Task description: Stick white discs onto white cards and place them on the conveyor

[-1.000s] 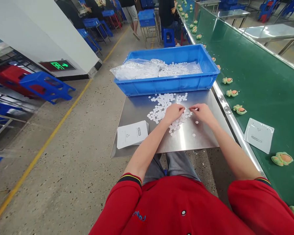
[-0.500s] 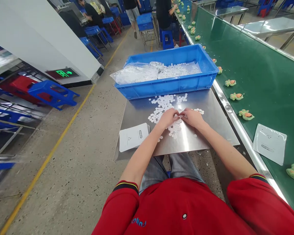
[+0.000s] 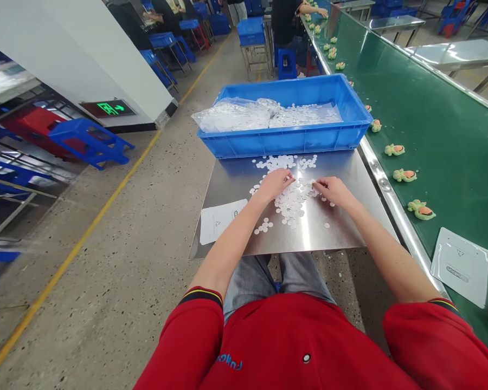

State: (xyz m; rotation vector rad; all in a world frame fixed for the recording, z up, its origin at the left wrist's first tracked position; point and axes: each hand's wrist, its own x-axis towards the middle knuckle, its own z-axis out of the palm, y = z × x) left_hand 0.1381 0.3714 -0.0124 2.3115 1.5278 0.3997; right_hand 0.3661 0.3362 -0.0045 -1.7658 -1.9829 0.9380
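Small round white discs lie in a loose pile on the metal tabletop. My left hand is over the pile's left side, thumb and fingers pinched together; what is between them is too small to make out. At the pile's right edge my right hand has its fingers pressed together, with a white disc at the tips. A gap with discs in it separates the two hands. White printed bags or cards lie stacked by my left forearm, partly covered by it.
Behind the pile stands a blue bin with a clear plastic bag and more discs. On the right runs a green conveyor carrying small green-and-orange plush pieces and a grey printed bag. Other people sit farther back.
My hands have moved apart from where they met over the discs, the right one going right. Discs in the middle are now uncovered. The view has shifted slightly.
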